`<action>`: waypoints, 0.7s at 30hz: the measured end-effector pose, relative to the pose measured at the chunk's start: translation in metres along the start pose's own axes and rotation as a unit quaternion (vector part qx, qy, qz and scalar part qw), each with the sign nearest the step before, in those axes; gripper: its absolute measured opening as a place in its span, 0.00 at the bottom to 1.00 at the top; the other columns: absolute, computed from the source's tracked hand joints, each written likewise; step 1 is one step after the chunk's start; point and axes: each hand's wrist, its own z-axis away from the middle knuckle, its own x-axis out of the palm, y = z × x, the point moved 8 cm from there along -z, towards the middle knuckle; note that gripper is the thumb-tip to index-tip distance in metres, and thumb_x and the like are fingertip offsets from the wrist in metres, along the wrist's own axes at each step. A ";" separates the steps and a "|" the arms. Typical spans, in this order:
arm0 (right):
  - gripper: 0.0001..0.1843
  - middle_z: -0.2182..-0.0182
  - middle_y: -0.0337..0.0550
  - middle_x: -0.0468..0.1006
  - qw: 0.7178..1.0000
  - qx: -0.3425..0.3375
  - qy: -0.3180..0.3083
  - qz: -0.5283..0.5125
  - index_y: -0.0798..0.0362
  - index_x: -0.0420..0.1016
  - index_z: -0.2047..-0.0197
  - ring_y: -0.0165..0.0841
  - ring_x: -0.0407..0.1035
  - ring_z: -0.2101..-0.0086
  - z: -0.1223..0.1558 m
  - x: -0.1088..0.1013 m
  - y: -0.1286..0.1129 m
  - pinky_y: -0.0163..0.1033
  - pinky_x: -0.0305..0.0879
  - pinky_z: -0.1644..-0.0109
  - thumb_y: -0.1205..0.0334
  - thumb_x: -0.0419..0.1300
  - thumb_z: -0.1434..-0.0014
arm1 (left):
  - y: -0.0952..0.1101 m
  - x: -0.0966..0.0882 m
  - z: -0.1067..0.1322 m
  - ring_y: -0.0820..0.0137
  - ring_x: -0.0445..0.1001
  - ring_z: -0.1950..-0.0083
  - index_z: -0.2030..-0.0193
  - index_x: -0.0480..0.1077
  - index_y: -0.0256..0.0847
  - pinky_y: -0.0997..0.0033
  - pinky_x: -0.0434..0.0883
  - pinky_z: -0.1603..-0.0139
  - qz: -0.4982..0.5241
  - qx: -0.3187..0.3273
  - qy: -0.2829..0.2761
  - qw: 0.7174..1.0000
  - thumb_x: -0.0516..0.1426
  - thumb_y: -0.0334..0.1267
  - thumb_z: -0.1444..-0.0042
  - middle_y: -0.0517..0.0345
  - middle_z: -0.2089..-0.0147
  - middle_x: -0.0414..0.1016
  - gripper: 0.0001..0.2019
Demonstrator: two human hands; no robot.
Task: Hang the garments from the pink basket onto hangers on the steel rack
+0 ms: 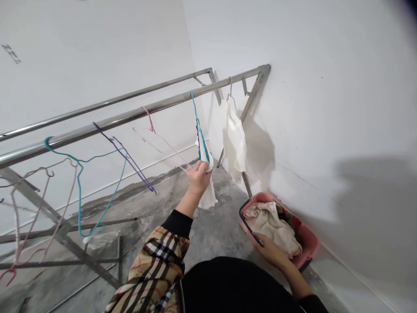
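White pleated garment [207, 195] is hanging from teal wire hanger [199, 130], hook sitting over steel rail of drying rack [130, 115]. Left hand [198, 178] is holding garment top against hanger, grip closed and narrow. Garment is looking light, soft, maybe slipping easily; top near hanger seems best place for taking hold. Right hand [270, 250] is gripping rim of pink plastic basket [309, 243] on floor. Crumpled cream cloth [272, 228] is lying inside basket. Second white garment [233, 139] is hanging near rail end.
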 end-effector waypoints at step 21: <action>0.31 0.40 0.56 0.69 0.999 0.009 -0.045 0.019 0.65 0.65 0.38 0.40 0.64 0.41 0.004 0.006 -0.030 0.42 0.57 0.35 0.60 0.50 0.42 | -0.002 -0.037 0.027 0.74 0.74 0.64 0.63 0.74 0.41 0.73 0.73 0.63 0.031 0.012 0.100 0.994 0.56 0.29 0.44 0.55 0.62 0.74 0.06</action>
